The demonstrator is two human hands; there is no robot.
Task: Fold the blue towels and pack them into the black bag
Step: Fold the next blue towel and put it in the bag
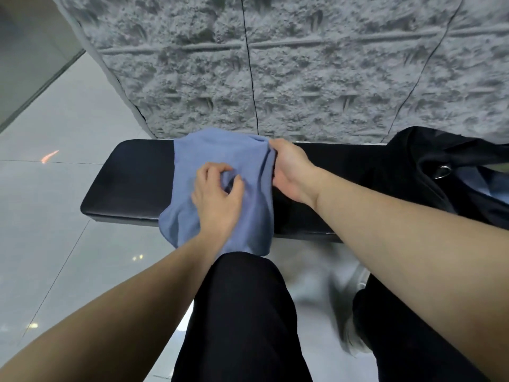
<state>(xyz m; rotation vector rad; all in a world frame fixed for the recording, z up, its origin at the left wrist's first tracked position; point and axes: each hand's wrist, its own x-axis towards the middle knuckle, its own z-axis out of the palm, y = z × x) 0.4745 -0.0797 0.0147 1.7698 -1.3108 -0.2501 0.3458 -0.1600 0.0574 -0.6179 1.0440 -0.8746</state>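
The soft blue cloth towel (220,188) runs top to bottom mid-frame across the black padded tabletop (129,183); left hand (217,197) fingers pinch its middle, right hand (289,172) grips its right edge, nearer the black fabric bag (440,166) at far right

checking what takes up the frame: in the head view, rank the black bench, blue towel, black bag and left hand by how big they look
1. black bench
2. blue towel
3. black bag, though the frame edge cuts it off, so its place against the towel is unsure
4. left hand
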